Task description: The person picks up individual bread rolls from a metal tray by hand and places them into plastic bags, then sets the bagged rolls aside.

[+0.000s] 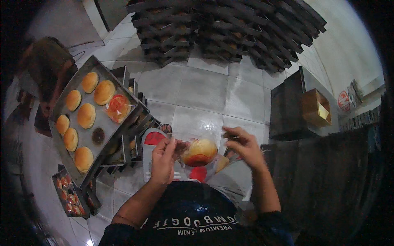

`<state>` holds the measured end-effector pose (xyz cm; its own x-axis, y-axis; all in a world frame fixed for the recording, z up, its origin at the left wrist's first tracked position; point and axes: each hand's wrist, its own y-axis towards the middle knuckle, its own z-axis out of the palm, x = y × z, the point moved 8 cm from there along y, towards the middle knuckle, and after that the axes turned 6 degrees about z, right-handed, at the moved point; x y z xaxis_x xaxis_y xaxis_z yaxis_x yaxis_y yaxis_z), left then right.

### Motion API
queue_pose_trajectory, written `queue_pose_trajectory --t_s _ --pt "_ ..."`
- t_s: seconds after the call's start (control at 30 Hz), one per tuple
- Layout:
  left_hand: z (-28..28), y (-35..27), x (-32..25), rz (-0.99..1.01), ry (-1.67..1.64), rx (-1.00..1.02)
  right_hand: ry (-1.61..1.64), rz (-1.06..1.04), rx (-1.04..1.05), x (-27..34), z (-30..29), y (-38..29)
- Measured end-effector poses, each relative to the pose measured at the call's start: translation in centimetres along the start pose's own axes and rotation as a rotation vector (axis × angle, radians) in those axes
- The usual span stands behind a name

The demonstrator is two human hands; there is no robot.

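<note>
Before my torso, a round bun point(200, 151) sits in a clear plastic bag with red print. My left hand point(164, 158) pinches the edge of this bag at its left side. To the right of the bun, my right hand point(243, 144) is raised with fingers apart, holding nothing that I can see. Beneath the bag lie printed plastic bags point(150, 153), partly hidden by my hands. On the left, a metal baking tray point(106, 72) holds several unwrapped buns point(86, 116) and one bagged bun point(118, 107) with red print.
More trays point(124, 150) are stacked under the large one. A lower tray point(69, 196) holds wrapped buns. A person point(50, 70) bends at the far left. Stacked dark trays point(215, 33) stand across the tiled floor. A cardboard box point(317, 107) rests on a dark cabinet point(286, 107) at right.
</note>
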<state>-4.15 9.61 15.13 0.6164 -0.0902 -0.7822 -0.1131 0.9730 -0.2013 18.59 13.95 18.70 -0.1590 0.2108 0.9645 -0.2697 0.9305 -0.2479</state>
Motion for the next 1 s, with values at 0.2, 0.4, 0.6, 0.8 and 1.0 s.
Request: queue_pose_trajectory --t_s 0.2,0.4,0.6,0.8,1.0 --pt "-1.6 -0.4 -7.6 0.407 0.104 -0.071 0.232 -0.138 -0.074 3.6 7.4 5.9" --pt "-11.0 -5.5 -7.2 0.505 1.047 -0.306 -0.015 0.088 0.115 -3.7 13.8 6.7" --pt "-16.2 -9.2 0.8 -0.001 0.925 -0.348 -0.192 0.483 0.384 -16.8 14.4 2.3" --pt "-13.8 -7.6 0.8 0.032 0.655 -0.281 0.360 0.701 0.238 -12.8 15.8 -0.2" --pt "-10.8 -3.0 -1.0 0.081 0.630 -0.222 -0.067 -0.492 0.038 8.5 15.0 0.9"
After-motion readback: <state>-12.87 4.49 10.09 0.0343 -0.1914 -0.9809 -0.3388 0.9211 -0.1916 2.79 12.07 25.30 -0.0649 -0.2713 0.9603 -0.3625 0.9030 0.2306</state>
